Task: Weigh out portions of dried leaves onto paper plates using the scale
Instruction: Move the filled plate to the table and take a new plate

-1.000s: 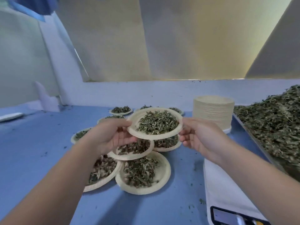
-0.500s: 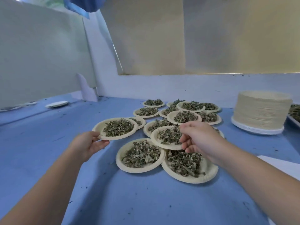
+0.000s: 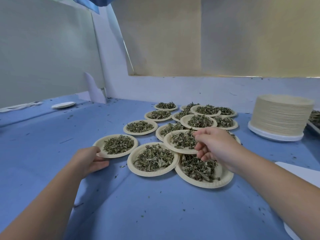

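Observation:
A paper plate heaped with dried leaves sits on the blue table at the left end of a cluster of several filled plates. My left hand grips its near rim, thumb on top and fingers beneath. My right hand hovers with loosely curled, parted fingers over another filled plate that rests on top of its neighbours; I see nothing held in it. Two more filled plates lie nearest me. A white corner of the scale shows at the right edge.
A tall stack of unused paper plates stands at the back right, with the edge of a tray of loose leaves beside it. A small white disc lies far left. Leaf crumbs dot the blue table.
The plate I held up with both hands went left in my left hand and now rests on the table. My right hand let go and stays over the cluster.

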The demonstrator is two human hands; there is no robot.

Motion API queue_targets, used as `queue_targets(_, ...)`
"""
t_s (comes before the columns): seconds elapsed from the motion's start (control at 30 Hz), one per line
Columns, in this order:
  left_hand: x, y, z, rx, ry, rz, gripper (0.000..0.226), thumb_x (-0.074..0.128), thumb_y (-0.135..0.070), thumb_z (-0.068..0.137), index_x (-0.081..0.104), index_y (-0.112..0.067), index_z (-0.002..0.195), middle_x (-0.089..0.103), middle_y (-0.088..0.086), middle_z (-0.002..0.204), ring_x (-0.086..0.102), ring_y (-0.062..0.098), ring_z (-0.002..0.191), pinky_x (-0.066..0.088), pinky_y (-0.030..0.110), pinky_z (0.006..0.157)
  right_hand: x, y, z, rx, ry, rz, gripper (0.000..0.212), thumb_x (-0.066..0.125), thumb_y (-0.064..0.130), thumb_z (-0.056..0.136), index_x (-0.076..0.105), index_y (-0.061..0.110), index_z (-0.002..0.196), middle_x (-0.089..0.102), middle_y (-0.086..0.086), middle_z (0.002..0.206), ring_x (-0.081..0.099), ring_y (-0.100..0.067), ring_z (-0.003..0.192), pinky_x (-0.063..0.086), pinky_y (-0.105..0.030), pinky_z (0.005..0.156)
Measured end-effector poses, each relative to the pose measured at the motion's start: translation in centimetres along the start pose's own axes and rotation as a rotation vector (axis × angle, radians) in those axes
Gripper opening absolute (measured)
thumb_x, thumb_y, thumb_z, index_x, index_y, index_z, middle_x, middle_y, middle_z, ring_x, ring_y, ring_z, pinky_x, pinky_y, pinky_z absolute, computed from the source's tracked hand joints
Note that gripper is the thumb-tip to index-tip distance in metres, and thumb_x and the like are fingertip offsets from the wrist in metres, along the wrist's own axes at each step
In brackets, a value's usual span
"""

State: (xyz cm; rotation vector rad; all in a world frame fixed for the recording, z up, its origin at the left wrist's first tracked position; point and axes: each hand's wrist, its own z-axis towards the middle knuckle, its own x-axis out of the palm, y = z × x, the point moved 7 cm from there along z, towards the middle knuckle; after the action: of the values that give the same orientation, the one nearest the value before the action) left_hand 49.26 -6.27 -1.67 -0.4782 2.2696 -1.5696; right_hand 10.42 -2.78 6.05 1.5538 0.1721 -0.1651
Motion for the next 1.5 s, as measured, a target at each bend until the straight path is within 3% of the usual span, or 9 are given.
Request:
queue_targets(0.2, -1.9, -1.3, -0.7, 0.059, -0.097, 0.290, 0.010, 0.049, -0.013, 0.090, 0.050, -0.003, 0.092, 0.062, 0.021, 0.080, 0.061, 0.028, 0.045, 0.052, 0.027, 0.041, -0.2, 0.0, -0.4, -0.006, 0.001, 0.011, 0.012, 0.051, 0.009, 0.093, 0.061, 0.011, 0.099, 0.063, -0.012, 0.072, 0.060, -0.018, 0.049, 0.049, -0.027, 0.045)
queue_targets(0.3, -1.1, -2.8, -1.4, 0.167, -0.105, 0.281, 0.011, 0.047, -0.013, 0.089, 0.053, -0.004, 0.091, 0.060, 0.015, 0.078, 0.059, 0.025, 0.046, 0.047, 0.022, 0.040, -0.8, -0.3, -0.6, -0.002, -0.011, 0.013, 0.013, 0.051, 0.009, 0.094, 0.061, 0.012, 0.100, 0.063, -0.012, 0.073, 0.061, -0.019, 0.051, 0.049, -0.028, 0.045)
queue_targets(0.53, 11.7, -5.9, -8.8, 0.257, 0.251, -0.008, 0.009, 0.050, -0.009, 0.093, 0.059, -0.006, 0.092, 0.044, 0.005, 0.060, 0.040, 0.015, 0.042, 0.030, 0.017, 0.033, -4.8, -0.5, -1.5, -0.001, -0.073, 0.061, 0.012, 0.052, 0.010, 0.093, 0.063, 0.012, 0.097, 0.063, -0.010, 0.066, 0.060, -0.019, 0.049, 0.048, -0.027, 0.044)
queue_targets(0.77, 27.6, -5.9, -18.7, 0.274, 0.629, -0.028, 0.007, 0.054, -0.010, 0.092, 0.061, -0.006, 0.093, 0.046, -0.002, 0.052, 0.040, 0.012, 0.040, 0.028, 0.018, 0.033, -14.1, -1.3, -3.9, -0.003, -0.255, 0.105, 0.009, 0.055, 0.013, 0.093, 0.062, 0.008, 0.092, 0.059, -0.007, 0.059, 0.056, -0.017, 0.044, 0.045, -0.025, 0.040)
queue_targets(1.0, 40.7, -1.7, -24.1, 0.310, 0.755, -0.005, 0.010, 0.057, -0.015, 0.087, 0.057, -0.015, 0.077, 0.046, -0.005, 0.046, 0.038, 0.011, 0.038, 0.025, 0.018, 0.037, -24.0, -4.0, -5.1, 0.043, -0.458, 0.058, 0.010, 0.056, 0.015, 0.092, 0.063, 0.008, 0.091, 0.059, -0.007, 0.061, 0.055, -0.015, 0.043, 0.043, -0.023, 0.039)
queue_targets(1.13, 44.4, 0.4, -23.7, 0.587, 0.597, 0.115, 0.020, 0.056, -0.021, 0.089, 0.057, -0.011, 0.072, 0.050, 0.001, 0.060, 0.044, 0.021, 0.058, 0.035, 0.032, 0.056, -28.7, -4.1, -3.4, 0.022, -0.564, -0.154, 0.013, 0.054, 0.016, 0.090, 0.064, 0.008, 0.092, 0.062, -0.006, 0.074, 0.057, -0.016, 0.051, 0.047, -0.025, 0.044)
queue_targets(1.2, 44.9, 1.4, -22.8, 0.649, 0.532, 0.137, 0.021, 0.056, -0.022, 0.091, 0.061, -0.011, 0.074, 0.056, 0.000, 0.065, 0.051, 0.021, 0.066, 0.040, 0.035, 0.063, -30.7, -2.7, -2.1, -0.046, -0.614, -0.392, 0.013, 0.053, 0.017, 0.088, 0.064, 0.011, 0.093, 0.064, -0.004, 0.080, 0.060, -0.018, 0.062, 0.050, -0.031, 0.053)
queue_targets(1.33, 45.4, 2.3, -20.8, 0.594, 0.504, 0.081, 0.017, 0.057, -0.023, 0.090, 0.061, -0.018, 0.075, 0.056, -0.002, 0.064, 0.052, 0.019, 0.064, 0.042, 0.034, 0.063, -32.3, 0.3, 1.6, -0.167, -0.561, -1.091, 0.027, 0.051, 0.022, 0.089, 0.058, 0.018, 0.114, 0.053, -0.005, 0.111, 0.056, -0.022, 0.089, 0.049, -0.035, 0.078)
queue_targets(1.5, 45.8, 3.0, -20.8, 0.545, 0.550, 0.037, 0.018, 0.058, -0.018, 0.089, 0.063, -0.019, 0.072, 0.055, -0.010, 0.058, 0.051, 0.012, 0.061, 0.042, 0.029, 0.061, -32.9, 2.4, 6.4, -0.213, -0.551, -1.169, 0.053, 0.049, 0.032, 0.095, 0.035, 0.019, 0.144, 0.024, -0.003, 0.148, 0.055, -0.028, 0.107, 0.046, -0.040, 0.092)
